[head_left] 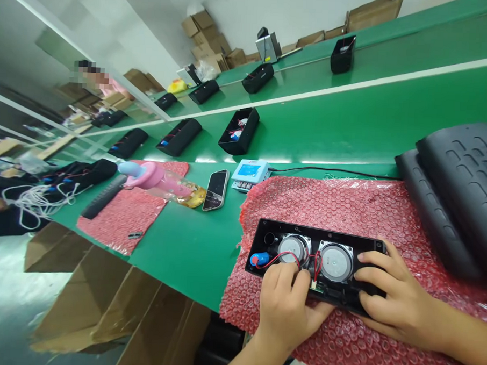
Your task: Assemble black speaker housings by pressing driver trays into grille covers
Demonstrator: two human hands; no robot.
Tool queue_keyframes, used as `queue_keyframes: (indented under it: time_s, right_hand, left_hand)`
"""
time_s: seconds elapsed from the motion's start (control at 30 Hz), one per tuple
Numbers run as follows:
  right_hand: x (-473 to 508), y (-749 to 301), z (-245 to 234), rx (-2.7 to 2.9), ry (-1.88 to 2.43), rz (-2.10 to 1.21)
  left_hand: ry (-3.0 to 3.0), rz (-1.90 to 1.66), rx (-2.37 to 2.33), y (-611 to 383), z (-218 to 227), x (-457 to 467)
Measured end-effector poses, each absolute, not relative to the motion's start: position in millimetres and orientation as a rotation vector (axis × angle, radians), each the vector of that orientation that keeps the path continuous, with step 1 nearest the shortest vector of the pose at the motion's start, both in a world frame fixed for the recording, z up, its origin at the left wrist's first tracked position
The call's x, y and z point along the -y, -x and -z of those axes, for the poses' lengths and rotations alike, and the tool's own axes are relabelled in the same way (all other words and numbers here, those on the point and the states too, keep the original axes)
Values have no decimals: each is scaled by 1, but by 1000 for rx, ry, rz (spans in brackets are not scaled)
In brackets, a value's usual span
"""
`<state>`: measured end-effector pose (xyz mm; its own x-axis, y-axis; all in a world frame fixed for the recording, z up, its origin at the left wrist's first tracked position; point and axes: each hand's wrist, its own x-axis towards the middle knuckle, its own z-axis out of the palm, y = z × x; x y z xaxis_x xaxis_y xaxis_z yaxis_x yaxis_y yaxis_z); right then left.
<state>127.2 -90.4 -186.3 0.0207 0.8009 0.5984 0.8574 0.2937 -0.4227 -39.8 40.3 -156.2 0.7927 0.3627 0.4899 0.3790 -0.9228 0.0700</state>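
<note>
Grip closed: right hand [391,303] and left hand [285,308] clasp crosswise, upward-open speaker housing [261,247].

A long green table [351,128] runs from the lower middle of the frame up to the upper right, with a white line [352,87] along it and bright light shining on its top. Behind it, across the top, is a plain white wall [275,11], with brown cardboard boxes [205,38] piled against it. At the lower left the floor [4,301] is pale and shiny, and flat cardboard [101,305] leans under the table's edge.
</note>
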Motion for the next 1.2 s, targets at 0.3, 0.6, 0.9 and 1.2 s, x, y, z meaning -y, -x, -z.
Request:
queue_keyframes:
  time_s: [0.3,0.6,0.9,1.2]
  right_hand:
    - [91,-130,187,1783,1498,69]
    - [90,-131,186,1800,1494,90]
    - [87,-133,186,1792,1487,70]
    - [88,-136,186,1863,1515,86]
  left_hand:
    - [3073,643,450,37,152,-42]
    - [2933,733,411,29,160,-48]
    - [2863,859,439,34,165,-50]
    - [2827,646,624,38,148,-36]
